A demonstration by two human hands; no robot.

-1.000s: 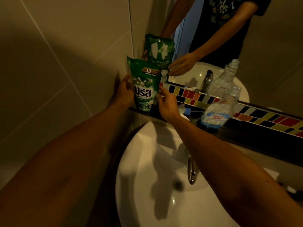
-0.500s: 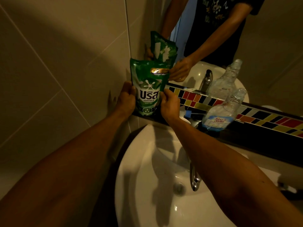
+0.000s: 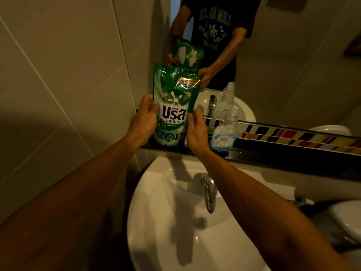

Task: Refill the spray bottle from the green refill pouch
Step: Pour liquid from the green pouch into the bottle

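What you can count at the sink

You have one green refill pouch (image 3: pixel 172 106); one clear bottle (image 3: pixel 224 132) on the ledge; one white sink (image 3: pixel 175 241); one shiny tap (image 3: pixel 210 194); one mirror (image 3: pixel 293 65); two hands, your left hand (image 3: pixel 144 120) and your right hand (image 3: pixel 196 132); the mirror shows a copy of the pouch and the bottle.

Head view, forward-down, close over sink (image 3: pixel 156 222), facing mirror (image 3: pixel 293 65).
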